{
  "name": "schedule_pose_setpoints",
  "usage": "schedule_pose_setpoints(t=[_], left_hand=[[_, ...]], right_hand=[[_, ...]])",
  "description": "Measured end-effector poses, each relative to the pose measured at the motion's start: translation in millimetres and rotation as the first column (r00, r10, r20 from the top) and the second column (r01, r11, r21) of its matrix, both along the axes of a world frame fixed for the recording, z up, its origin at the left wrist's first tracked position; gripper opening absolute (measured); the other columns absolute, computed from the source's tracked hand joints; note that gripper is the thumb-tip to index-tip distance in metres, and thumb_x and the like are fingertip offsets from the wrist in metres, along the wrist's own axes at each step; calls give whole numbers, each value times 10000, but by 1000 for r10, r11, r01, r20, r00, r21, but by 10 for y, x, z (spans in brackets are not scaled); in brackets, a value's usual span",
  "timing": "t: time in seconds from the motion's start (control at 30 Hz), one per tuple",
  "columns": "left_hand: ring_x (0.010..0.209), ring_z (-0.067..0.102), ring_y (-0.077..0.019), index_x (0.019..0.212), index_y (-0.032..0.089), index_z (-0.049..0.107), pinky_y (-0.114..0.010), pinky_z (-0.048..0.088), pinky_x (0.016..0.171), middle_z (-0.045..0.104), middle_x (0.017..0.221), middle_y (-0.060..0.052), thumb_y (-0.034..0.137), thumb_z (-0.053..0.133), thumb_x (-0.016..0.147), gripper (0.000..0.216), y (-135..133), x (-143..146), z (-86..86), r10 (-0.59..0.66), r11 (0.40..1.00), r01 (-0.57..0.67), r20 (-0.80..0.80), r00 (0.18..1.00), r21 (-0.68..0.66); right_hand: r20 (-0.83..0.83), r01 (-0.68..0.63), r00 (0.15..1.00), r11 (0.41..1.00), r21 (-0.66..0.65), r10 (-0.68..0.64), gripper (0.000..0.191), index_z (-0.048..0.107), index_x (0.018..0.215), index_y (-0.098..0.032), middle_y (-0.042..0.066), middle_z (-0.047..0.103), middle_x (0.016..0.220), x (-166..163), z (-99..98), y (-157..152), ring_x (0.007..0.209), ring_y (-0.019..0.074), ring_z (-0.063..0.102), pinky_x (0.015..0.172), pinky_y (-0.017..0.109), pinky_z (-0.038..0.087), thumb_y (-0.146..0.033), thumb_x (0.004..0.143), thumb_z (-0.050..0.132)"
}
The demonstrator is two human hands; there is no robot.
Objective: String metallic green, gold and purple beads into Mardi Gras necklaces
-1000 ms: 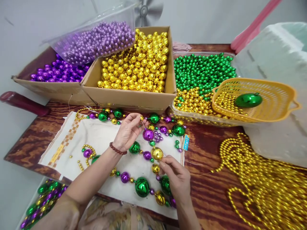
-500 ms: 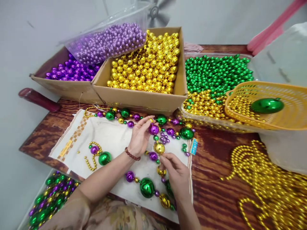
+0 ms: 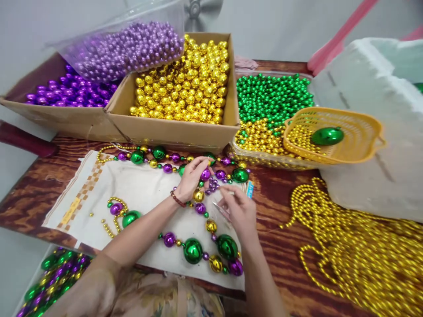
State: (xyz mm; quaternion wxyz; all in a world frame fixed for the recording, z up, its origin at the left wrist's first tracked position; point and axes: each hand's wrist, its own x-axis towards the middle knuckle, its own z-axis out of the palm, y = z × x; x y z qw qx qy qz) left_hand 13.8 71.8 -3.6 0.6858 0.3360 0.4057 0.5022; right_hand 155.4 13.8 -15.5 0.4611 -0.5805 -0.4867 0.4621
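My left hand [image 3: 191,179] pinches the upper end of a bead strand just above a purple bead [image 3: 205,175], with a gold bead [image 3: 198,195] hanging under it. My right hand [image 3: 238,210] hovers a little right of the strand with its fingers pinched together; a thin metal piece, perhaps a needle [image 3: 220,208], shows beside it. The strand of green, purple and gold beads [image 3: 193,250] trails down over a white cloth [image 3: 145,193] on the wooden table.
Behind the cloth stand a cardboard box of gold beads [image 3: 180,90], a box of purple beads [image 3: 62,94], a clear tub of lilac beads [image 3: 125,48] and a tray of green and gold beads [image 3: 271,99]. An orange basket [image 3: 360,141] holds one green ball. Gold bead strings [image 3: 357,246] lie right.
My right hand has let go of the strand below the gold bead and risen to the right of it. My left hand has stayed pinched at the top of the strand.
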Motion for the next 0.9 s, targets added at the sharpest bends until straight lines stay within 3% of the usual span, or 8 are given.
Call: schedule_pose_setpoints(t=[0.07, 0.3, 0.4, 0.53, 0.63, 0.73, 0.8, 0.9], left_hand=[[369, 510, -67, 1018, 182, 641, -172, 281, 297, 626, 720, 14, 502, 666, 836, 369, 4, 10, 12, -101, 995, 102, -42, 994, 13], [359, 486, -52, 964, 164, 687, -155, 211, 301, 647, 695, -18, 473, 675, 842, 332, 38, 43, 139, -378, 926, 375, -96, 921, -44], [363, 467, -42, 1016, 171, 683, -143, 213, 317, 646, 675, -11, 442, 656, 864, 312, 117, 26, 166, -501, 863, 493, -72, 862, -109], [344, 423, -37, 1014, 167, 697, -156, 178, 320, 631, 640, -20, 418, 649, 871, 294, 227, 58, 134, -620, 776, 610, -18, 784, -163], [330, 401, -38, 985, 171, 695, -165, 167, 325, 618, 627, -21, 408, 660, 860, 270, 309, 112, 117, -649, 751, 643, 13, 761, -148], [322, 394, -39, 943, 171, 695, -175, 206, 341, 634, 636, -36, 396, 693, 837, 249, 393, 138, 199, -662, 746, 653, -48, 748, -133], [331, 385, -35, 894, 156, 707, -186, 250, 363, 637, 633, -47, 370, 719, 821, 226, 439, 119, 336, -675, 738, 664, -131, 726, -124], [373, 406, -40, 815, 140, 725, -193, 309, 408, 601, 608, -32, 273, 755, 789, 139, 464, 44, 627, -666, 736, 672, -276, 693, -88]], right_hand=[[-51, 82, 996, 996, 46, -80, 265, 712, 953, -181, -17, 620, 619, 62, 86, 226, 501, 121, 565, 482, 232, 443, -411, 827, 670], [-308, 90, 949, 994, 67, -65, 164, 676, 750, -166, -67, 535, 520, 49, 65, 632, 399, 50, 406, 408, 184, 326, -316, 736, 743], [-361, 289, 902, 952, 104, -235, 255, 592, 709, -173, -83, 513, 504, 149, 35, 704, 364, 36, 406, 376, 164, 309, -378, 755, 735], [-482, 513, 766, 857, 58, -426, 353, 497, 771, -204, -59, 643, 654, 369, 49, 765, 356, 43, 491, 328, 153, 340, -495, 794, 695], [-566, 375, 760, 927, -22, -321, 323, 539, 831, -201, -43, 683, 707, 403, 66, 692, 456, 61, 589, 378, 141, 427, -447, 781, 742], [-582, 190, 799, 982, 1, -154, 317, 602, 851, -177, -19, 704, 771, 342, 92, 589, 560, 63, 639, 432, 122, 458, -325, 692, 834], [-547, 204, 825, 977, 55, -141, 308, 590, 836, -176, -12, 699, 759, 322, 138, 570, 541, 69, 637, 415, 129, 444, -349, 719, 817], [-494, 364, 835, 917, 164, -243, 277, 537, 882, -212, -24, 681, 724, 360, 277, 617, 491, 85, 631, 381, 150, 425, -465, 880, 647]])
